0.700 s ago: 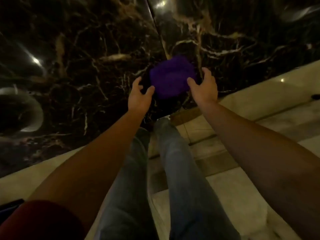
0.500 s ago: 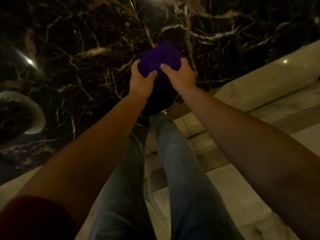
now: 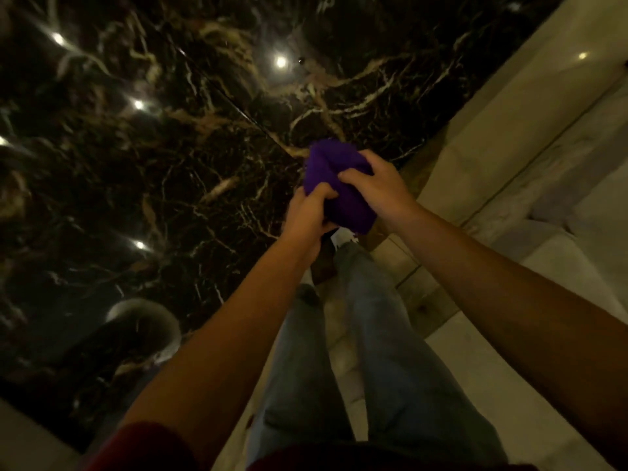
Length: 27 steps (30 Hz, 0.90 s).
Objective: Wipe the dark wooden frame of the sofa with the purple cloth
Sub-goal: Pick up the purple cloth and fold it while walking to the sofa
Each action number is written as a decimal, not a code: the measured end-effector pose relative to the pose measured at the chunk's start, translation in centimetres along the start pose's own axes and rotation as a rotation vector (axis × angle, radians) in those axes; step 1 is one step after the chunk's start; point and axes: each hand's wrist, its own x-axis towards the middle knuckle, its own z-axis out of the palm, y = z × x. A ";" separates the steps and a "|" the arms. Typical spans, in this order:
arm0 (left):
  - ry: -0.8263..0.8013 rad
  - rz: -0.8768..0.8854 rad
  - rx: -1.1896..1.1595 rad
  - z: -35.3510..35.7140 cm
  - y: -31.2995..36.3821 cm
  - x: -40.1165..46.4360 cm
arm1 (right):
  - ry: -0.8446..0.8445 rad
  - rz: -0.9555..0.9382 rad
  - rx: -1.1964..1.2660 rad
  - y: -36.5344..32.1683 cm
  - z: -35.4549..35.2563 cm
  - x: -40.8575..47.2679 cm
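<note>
A bunched purple cloth is held out in front of me, over the floor. My left hand grips its lower left part with curled fingers. My right hand is closed over its right side from above. Both forearms reach forward over my legs in blue jeans. No sofa or dark wooden frame appears in the head view.
Glossy black marble floor with pale veins and light reflections fills the left and top. A beige stone border runs diagonally on the right. A round reflection lies at the lower left.
My hands went from open around the cloth to gripping it together. The view has swung, so hands and cloth now sit further right and lower in the frame.
</note>
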 end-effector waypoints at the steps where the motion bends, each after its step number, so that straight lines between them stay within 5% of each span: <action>1: -0.028 0.004 0.005 0.2 0.1 0.0 | 0.010 0.005 -0.002 -0.6 -0.2 -0.2; 8: -0.269 0.039 0.435 3.7 -0.2 -10.8 | 0.256 -0.060 0.181 -1.4 -7.1 -12.7; 12: -0.309 0.206 0.630 8.2 1.5 -18.5 | 0.321 -0.154 0.277 -3.2 -11.2 -21.0; 15: -0.386 0.316 0.584 12.4 2.2 -22.8 | 0.397 -0.253 0.306 -4.9 -15.4 -26.4; 20: -0.689 0.184 0.493 19.3 2.4 -27.1 | 0.388 -0.374 0.288 -5.7 -22.5 -32.7; 27: -0.647 0.443 0.588 31.1 0.2 -31.2 | 0.592 -0.348 0.496 -1.4 -32.4 -36.6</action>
